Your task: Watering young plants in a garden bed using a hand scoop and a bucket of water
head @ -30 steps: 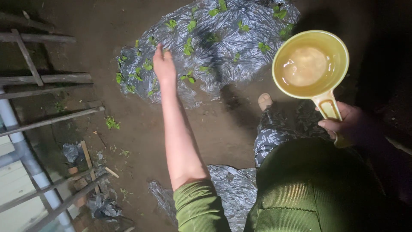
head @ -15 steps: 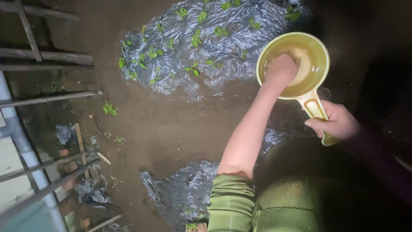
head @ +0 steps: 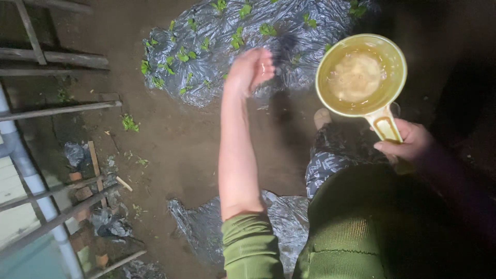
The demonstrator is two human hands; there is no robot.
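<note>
1. Right hand [head: 408, 144] is clamped round the handle of the yellow dipper [head: 360, 76], fingers curled tight; the bowl sits level at upper right, holding cloudy water.
2. Left hand [head: 250, 70] is out over the near edge of the silver plastic sheet [head: 217, 36], fingers bunched loosely and cupped together, wet and shiny (blurred, so what they pinch, if anything, can't be told). It touches nothing, well left of the dipper's rim.
3. Green seedlings [head: 182, 54] poke through holes across that sheet.
4. Open room: bare muddy ground [head: 170, 150] runs between the sheet and a second crumpled sheet [head: 206, 232] by the person's green sleeve [head: 250, 248].
5. Left edge is crowded: wooden rails [head: 57, 109], a pale pipe [head: 36, 186], scraps of brick.
6. Sheet's top is cut off by the frame; the right side drops into darkness; one foot [head: 321, 116] just shows under the dipper.
</note>
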